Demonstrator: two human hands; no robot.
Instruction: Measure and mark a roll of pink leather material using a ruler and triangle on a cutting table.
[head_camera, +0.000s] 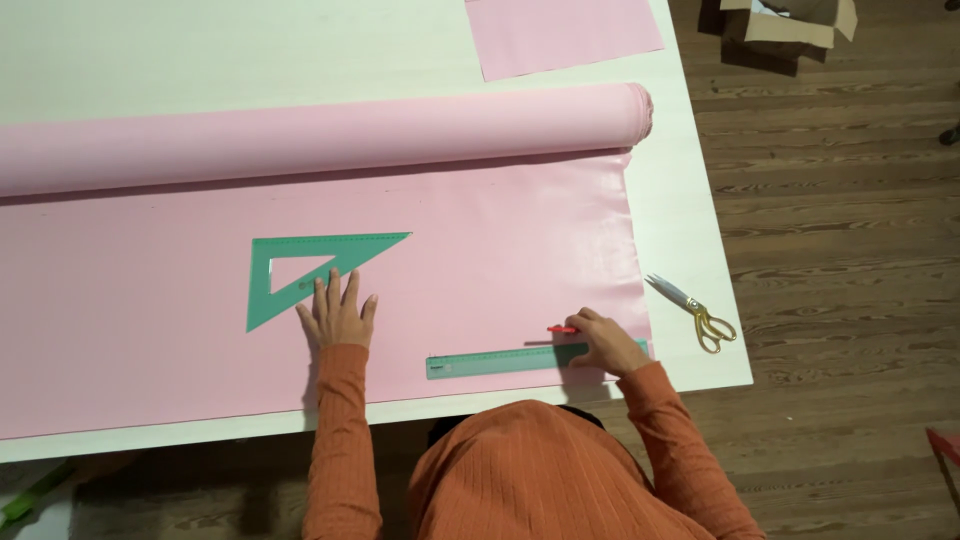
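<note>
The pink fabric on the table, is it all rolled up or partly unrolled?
Partly unrolled. The pink fabric lies flat across the white table, while the rest stays wound on the roll along its far edge.

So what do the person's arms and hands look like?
Both arms wear long orange sleeves in a ribbed knit that reach the wrists. The left hand and right hand are bare: no gloves, and no rings or watch that I can make out.
</note>
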